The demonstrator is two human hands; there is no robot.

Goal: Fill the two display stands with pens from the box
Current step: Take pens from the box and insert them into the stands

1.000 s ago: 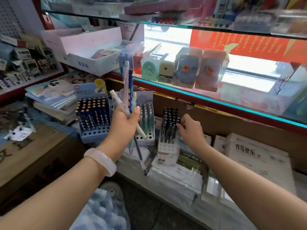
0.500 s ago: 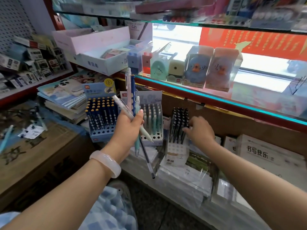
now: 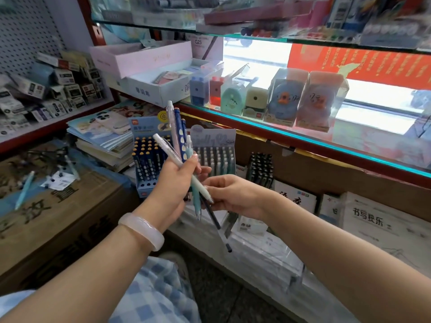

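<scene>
The left hand (image 3: 173, 186) holds a small bundle of pens (image 3: 179, 148), its fingers curled around the middle of them, so the caps fan out above and the tips hang below. I count about 5 pens, but some overlap and I cannot be sure. The right hand (image 3: 229, 195) is just beside the left one and pinches the lower end of the white pen (image 3: 198, 185) with thumb and fingertips, while this pen is also inside the left grip.

Behind the left hand stands the dark blue display stand (image 3: 147, 159), with some empty holes in its front rows. Behind both hands, a little further, is the pale blue display stand (image 3: 215, 157), and beyond the right hand a stand of black pens (image 3: 260, 169). I cannot tell which carton is the source box.

The step in hand seems to be to take 1 pen out of the bundle. To do it well, the left fingers should loosen only a little, so the other pens do not slide down. The right hand should pull along the pen's own line, then turn it tip down over an empty hole in the matching stand.
</scene>
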